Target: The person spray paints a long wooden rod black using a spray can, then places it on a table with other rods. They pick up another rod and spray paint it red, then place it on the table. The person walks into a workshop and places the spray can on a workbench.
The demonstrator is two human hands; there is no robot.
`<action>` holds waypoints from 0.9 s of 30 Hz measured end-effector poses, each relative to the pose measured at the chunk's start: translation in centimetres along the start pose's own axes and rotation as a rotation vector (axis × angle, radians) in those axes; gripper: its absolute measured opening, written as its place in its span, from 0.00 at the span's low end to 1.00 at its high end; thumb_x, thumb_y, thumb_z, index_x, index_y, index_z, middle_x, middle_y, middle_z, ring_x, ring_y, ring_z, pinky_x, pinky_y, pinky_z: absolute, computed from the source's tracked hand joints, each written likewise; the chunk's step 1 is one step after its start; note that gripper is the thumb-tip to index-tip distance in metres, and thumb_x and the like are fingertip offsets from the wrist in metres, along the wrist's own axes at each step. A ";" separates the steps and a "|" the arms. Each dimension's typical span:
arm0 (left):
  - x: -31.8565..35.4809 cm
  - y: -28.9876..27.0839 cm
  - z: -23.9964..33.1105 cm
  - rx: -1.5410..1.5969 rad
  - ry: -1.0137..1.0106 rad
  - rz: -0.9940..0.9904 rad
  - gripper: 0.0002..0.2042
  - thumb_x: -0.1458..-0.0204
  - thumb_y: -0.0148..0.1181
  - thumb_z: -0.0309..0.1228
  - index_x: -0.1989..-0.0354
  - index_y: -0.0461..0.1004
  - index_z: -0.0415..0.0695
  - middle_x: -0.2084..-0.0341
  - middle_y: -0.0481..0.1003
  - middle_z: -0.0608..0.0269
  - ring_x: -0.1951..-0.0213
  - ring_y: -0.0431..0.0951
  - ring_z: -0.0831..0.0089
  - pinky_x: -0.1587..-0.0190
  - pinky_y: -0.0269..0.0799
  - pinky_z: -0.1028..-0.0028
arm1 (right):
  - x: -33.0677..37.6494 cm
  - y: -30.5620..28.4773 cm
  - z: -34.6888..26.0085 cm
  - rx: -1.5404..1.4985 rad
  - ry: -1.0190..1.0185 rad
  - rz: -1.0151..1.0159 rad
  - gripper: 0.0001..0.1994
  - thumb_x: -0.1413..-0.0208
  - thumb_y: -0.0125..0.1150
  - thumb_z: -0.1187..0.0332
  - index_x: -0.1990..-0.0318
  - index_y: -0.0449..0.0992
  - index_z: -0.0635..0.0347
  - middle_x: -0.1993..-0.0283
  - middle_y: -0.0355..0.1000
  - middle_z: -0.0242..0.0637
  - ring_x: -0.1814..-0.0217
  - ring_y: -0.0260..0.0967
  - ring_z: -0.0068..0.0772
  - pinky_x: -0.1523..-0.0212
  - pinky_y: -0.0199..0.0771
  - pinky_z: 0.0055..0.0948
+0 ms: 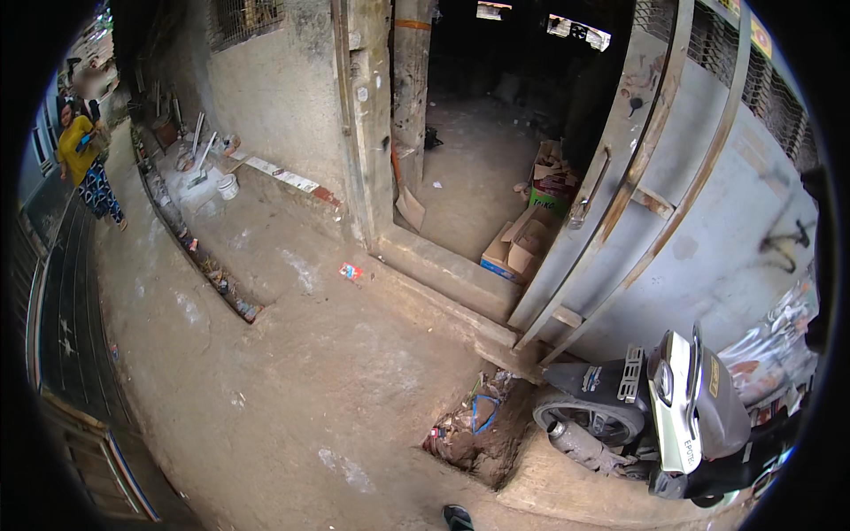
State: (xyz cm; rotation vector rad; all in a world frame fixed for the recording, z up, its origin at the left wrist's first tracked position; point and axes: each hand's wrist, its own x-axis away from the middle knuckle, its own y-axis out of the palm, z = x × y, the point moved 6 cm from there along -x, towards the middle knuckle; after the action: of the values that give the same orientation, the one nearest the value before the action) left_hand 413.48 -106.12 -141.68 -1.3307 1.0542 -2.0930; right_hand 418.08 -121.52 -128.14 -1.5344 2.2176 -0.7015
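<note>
Neither my left hand nor my right hand shows in the head view, so what they hold cannot be seen. At the lower edge the tip of a dark shoe (457,517) stands on the bare ground. Ahead of it opens a drain pit (474,442) holding litter and a loop of blue strap. Beyond the pit, a concrete doorsill (447,264) crosses a wide, dark doorway. A small red packet (351,272) lies on the ground before the sill.
On the right a parked motorbike (677,403) stands beside a metal door (611,177). Cardboard boxes (522,248) sit inside the doorway. A narrow litter-filled gutter (208,265) runs along the left. Near the wall are a white bucket (227,187) and a person in yellow (84,159) farther left.
</note>
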 end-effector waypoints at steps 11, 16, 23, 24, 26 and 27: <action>-17.7 -24.4 29.0 0.262 0.083 -0.359 0.35 0.52 0.63 0.37 0.39 0.50 0.42 0.48 0.60 0.47 0.52 0.63 0.64 0.53 0.63 0.67 | 4.3 -47.7 19.7 0.066 0.992 0.520 0.47 0.64 0.69 0.38 0.43 0.66 0.68 0.60 0.75 0.57 0.57 0.75 0.53 0.47 0.71 0.43; -29.0 -31.8 34.3 0.176 0.123 -0.452 0.27 0.47 0.60 0.33 0.40 0.59 0.44 0.51 0.68 0.50 0.57 0.71 0.69 0.59 0.70 0.70 | -1.0 -62.1 27.4 0.240 1.622 1.029 0.58 0.72 0.75 0.46 0.36 0.52 0.76 0.55 0.74 0.55 0.55 0.74 0.51 0.55 0.75 0.41; -44.5 -40.8 84.2 0.606 0.677 -0.665 0.22 0.39 0.50 0.37 0.36 0.59 0.54 0.43 0.68 0.56 0.51 0.76 0.57 0.53 0.73 0.60 | -16.6 -92.2 19.8 -0.085 0.764 1.793 0.40 0.61 0.73 0.64 0.41 0.57 0.63 0.50 0.68 0.50 0.45 0.66 0.44 0.44 0.67 0.38; -44.0 -40.5 88.3 0.556 0.625 -0.708 0.22 0.39 0.50 0.37 0.36 0.60 0.54 0.44 0.69 0.55 0.51 0.76 0.57 0.53 0.74 0.61 | -18.6 -94.9 20.3 -0.138 0.586 1.950 0.37 0.56 0.70 0.66 0.40 0.56 0.61 0.49 0.68 0.45 0.44 0.66 0.40 0.44 0.67 0.37; -41.1 -38.8 98.3 0.583 0.722 -0.841 0.21 0.39 0.51 0.37 0.37 0.60 0.52 0.46 0.71 0.55 0.52 0.77 0.58 0.53 0.74 0.62 | -22.9 -101.0 26.0 -0.787 -0.090 2.192 0.29 0.49 0.63 0.69 0.40 0.57 0.60 0.45 0.66 0.39 0.43 0.64 0.36 0.44 0.68 0.38; -39.9 -38.2 102.3 0.599 0.696 -0.864 0.21 0.39 0.52 0.37 0.38 0.61 0.51 0.48 0.72 0.54 0.52 0.77 0.58 0.53 0.74 0.62 | -25.1 -103.8 29.1 -1.027 -0.358 2.204 0.24 0.45 0.58 0.64 0.42 0.61 0.59 0.48 0.68 0.38 0.45 0.67 0.37 0.44 0.68 0.38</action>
State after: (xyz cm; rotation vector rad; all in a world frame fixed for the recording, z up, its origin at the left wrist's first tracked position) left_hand 524.07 -92.05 -108.71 -0.7975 -0.0895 -3.2775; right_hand 521.79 -133.84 -91.51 1.0747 2.2648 1.2808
